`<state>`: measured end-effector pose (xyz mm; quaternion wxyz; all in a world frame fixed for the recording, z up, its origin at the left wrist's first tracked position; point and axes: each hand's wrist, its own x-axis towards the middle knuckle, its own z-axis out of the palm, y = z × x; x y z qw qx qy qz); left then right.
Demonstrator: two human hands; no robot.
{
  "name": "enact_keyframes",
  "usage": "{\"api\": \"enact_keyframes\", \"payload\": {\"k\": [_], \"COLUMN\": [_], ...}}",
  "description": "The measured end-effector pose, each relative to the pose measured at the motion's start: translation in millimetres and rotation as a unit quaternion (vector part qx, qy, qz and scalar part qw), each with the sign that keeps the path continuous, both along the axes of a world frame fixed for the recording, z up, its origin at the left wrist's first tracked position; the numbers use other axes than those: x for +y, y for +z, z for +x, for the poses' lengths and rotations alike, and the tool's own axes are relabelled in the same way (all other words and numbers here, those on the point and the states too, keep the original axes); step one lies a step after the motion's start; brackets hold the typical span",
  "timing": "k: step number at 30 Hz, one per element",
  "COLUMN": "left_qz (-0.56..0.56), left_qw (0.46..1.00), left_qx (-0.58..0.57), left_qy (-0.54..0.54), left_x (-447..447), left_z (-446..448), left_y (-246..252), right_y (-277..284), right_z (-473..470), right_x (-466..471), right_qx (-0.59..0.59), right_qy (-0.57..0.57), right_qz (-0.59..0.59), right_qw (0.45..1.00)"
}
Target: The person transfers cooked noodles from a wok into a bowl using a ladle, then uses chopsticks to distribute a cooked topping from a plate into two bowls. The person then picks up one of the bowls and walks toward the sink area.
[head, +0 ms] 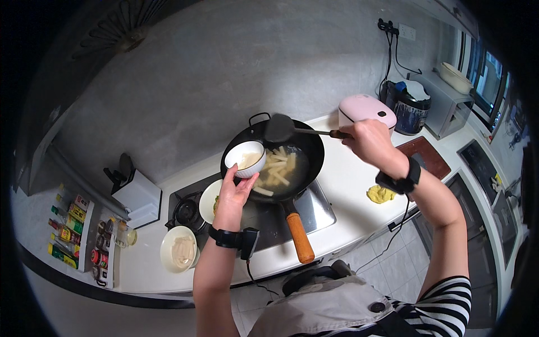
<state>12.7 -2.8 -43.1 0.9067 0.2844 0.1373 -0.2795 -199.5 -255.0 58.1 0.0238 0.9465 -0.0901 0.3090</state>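
Note:
My left hand [238,189] holds a small white ribbed bowl [252,167] from below, over the left side of a black wok [310,181]. Pale liquid or paste [249,159] lies inside this bowl. In my right hand [368,139] is the wooden handle of a wok spatula [280,127], its dark blade raised over the wok's far side. Pale cut sticks of food [278,166] sit in shallow liquid in the wok. The wok's wooden handle [300,238] points toward me.
Left of the wok are a gas burner [186,212], a bowl with green food [208,202] partly behind my wrist, and a bowl of pale pieces [183,250]. A knife block [139,196] and bottled seasonings [67,231] stand farther left. Right are a pink appliance [366,107], a yellow cloth [380,194] and a brown board [425,156].

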Motion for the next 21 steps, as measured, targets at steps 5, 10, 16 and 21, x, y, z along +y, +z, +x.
{"api": "enact_keyframes", "payload": {"k": [5,10,16,21], "left_qz": [-0.008,-0.007,-0.009,-0.008], "left_qw": [1.0,0.999,1.0,1.0], "left_qx": [-0.004,-0.024,-0.021,-0.007], "left_qy": [-0.001,-0.022,-0.019,0.0], "left_x": [9,19,29,34], "left_z": [-2,-4,-1,4], "left_y": [4,7,13,13], "right_y": [22,28,-11,-65], "right_z": [30,45,56,55], "right_x": [-13,-17,-43,-44], "right_qx": [0.151,0.232,0.286,0.233], "right_qy": [-0.04,-0.044,-0.046,-0.036], "right_qz": [-0.081,-0.065,0.06,0.136], "right_qw": [0.984,0.969,0.955,0.962]}}
